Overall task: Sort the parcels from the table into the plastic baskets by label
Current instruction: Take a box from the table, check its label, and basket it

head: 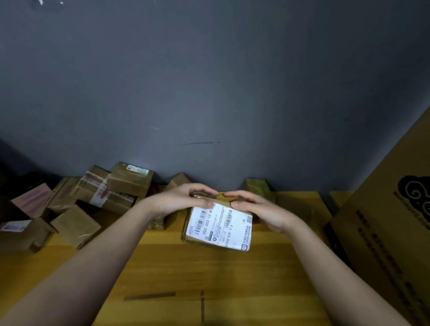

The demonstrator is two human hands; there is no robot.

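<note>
step: label check | small brown cardboard parcel (217, 226) raised over yellow wooden table (209, 279), white label up for reading | left hand (183, 197), right hand (258, 209) grip its far edge, fingers curled | unsorted brown boxes (93, 200) left | baskets unseen

A dark grey wall (209, 81) fills the upper two thirds of the frame, marked by a thin dark scratch (200, 143) near the centre and white flecks (41, 2) at the upper left. A large carton (391, 228), printed with a black swirl emblem (416, 195), is seen at the right edge.
</note>
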